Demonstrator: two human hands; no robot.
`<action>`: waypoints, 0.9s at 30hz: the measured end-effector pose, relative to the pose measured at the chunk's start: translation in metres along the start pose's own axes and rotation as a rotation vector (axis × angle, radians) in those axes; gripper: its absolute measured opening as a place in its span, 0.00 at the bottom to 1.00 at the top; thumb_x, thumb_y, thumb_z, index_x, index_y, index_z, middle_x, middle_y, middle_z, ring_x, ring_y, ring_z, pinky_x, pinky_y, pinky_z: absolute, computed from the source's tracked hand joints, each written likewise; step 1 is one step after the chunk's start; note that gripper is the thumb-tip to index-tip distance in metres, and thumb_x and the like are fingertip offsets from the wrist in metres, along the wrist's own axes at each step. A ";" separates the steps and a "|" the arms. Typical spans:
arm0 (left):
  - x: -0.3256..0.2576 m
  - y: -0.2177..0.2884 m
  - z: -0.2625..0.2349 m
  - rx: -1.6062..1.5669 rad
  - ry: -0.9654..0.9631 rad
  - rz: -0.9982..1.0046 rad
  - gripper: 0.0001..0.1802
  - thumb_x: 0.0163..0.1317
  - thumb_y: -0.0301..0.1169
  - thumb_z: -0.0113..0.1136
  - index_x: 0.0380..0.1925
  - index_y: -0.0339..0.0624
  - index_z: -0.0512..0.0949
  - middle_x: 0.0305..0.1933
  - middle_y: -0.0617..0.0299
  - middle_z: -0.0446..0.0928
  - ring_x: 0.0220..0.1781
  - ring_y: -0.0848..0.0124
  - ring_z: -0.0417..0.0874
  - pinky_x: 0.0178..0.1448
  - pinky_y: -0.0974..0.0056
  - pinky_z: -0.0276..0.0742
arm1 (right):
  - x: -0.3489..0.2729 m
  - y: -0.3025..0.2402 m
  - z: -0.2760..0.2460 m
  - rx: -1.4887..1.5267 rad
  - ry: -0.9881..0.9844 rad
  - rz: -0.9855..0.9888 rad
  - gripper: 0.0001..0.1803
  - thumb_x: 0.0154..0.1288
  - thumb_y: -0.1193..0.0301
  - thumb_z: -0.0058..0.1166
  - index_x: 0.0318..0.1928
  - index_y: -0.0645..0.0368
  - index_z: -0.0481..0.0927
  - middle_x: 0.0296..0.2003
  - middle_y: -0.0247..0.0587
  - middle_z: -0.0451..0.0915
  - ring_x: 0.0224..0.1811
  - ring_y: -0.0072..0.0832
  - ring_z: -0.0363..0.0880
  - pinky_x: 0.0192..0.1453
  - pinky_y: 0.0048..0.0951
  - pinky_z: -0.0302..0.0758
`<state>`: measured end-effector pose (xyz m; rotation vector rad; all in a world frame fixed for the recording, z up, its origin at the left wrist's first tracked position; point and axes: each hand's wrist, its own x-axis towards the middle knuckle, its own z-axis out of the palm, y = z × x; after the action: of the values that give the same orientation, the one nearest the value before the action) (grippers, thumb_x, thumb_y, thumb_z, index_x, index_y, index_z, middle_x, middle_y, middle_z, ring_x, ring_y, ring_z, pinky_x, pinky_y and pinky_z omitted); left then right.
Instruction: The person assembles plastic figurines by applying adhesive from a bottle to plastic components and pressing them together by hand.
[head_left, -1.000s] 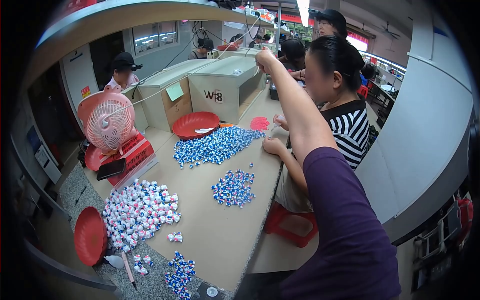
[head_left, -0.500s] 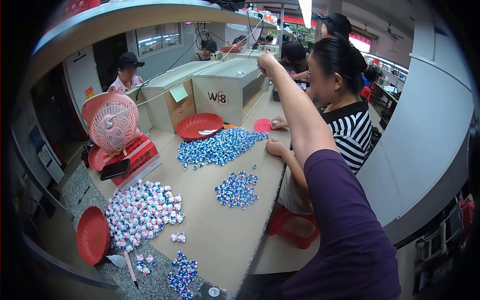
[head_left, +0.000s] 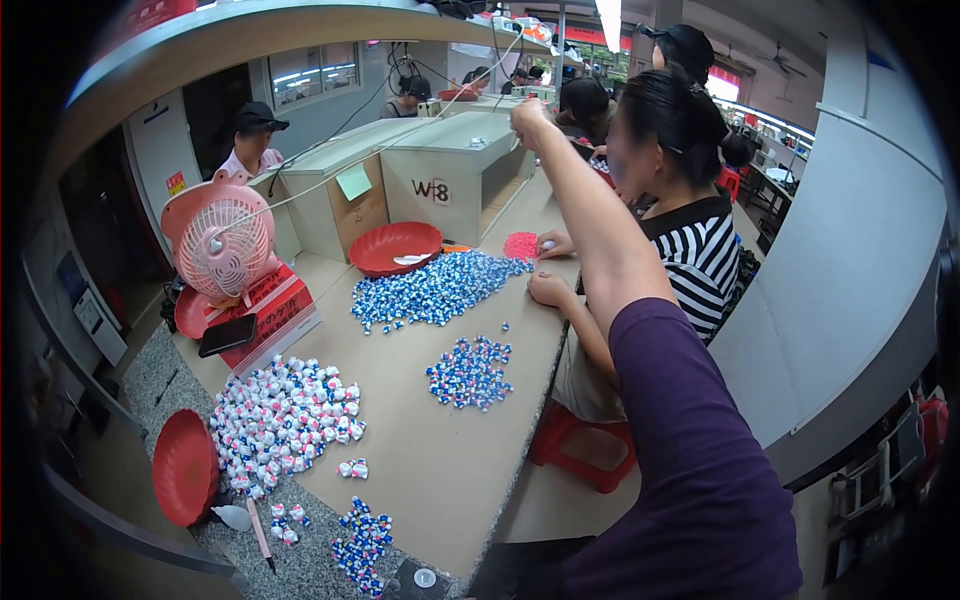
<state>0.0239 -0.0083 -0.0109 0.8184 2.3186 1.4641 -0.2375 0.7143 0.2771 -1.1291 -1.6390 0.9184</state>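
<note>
My right arm, in a purple sleeve, reaches far forward and up over the table. My right hand (head_left: 530, 122) is raised in the air near the open end of a pale box-shaped cabinet (head_left: 425, 188). Its fingers look closed, and whatever they may hold is hidden. My left hand is outside the picture. On the table below lie a large heap of small blue-and-white pieces (head_left: 435, 288), a smaller group of similar pieces (head_left: 470, 373), and a pile of bigger white figurines with blue and pink parts (head_left: 285, 415).
A co-worker in a striped shirt (head_left: 695, 262) sits at right, hands by a pink heap (head_left: 520, 245). Red dishes (head_left: 185, 470), a pink fan (head_left: 222, 235), a phone (head_left: 228, 335) on a red box and a pink-handled tool (head_left: 259, 530) occupy the table's left. A red stool (head_left: 585, 450) stands beside it.
My right hand stays raised and has shifted slightly left. The view has moved a little. The piles on the table look unchanged.
</note>
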 end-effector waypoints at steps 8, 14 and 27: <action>0.005 0.013 -0.006 -0.046 -0.033 0.088 0.09 0.55 0.24 0.63 0.37 0.38 0.82 0.32 0.53 0.82 0.33 0.64 0.82 0.39 0.62 0.78 | -0.126 -0.032 -0.032 0.584 -0.106 -0.141 0.07 0.65 0.71 0.52 0.35 0.62 0.80 0.24 0.35 0.77 0.19 0.18 0.72 0.21 0.21 0.73; -0.006 0.009 -0.013 -0.503 -0.031 -0.443 0.13 0.63 0.27 0.57 0.47 0.40 0.77 0.21 0.67 0.73 0.17 0.82 0.67 0.19 0.75 0.62 | -0.230 -0.018 -0.028 0.812 -0.499 -0.169 0.08 0.69 0.75 0.48 0.42 0.66 0.79 0.25 0.35 0.76 0.21 0.18 0.72 0.26 0.21 0.77; -0.026 0.028 -0.015 -0.845 0.093 -0.318 0.23 0.67 0.46 0.55 0.50 0.38 0.71 0.28 0.64 0.72 0.19 0.78 0.69 0.19 0.76 0.62 | -0.456 0.050 -0.105 0.822 -1.224 0.063 0.08 0.68 0.75 0.51 0.45 0.64 0.78 0.31 0.35 0.79 0.30 0.18 0.77 0.35 0.21 0.77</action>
<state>0.0453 -0.0257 0.0188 0.1382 1.5106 2.0729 -0.0502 0.3041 0.1422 0.0609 -1.7287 2.3086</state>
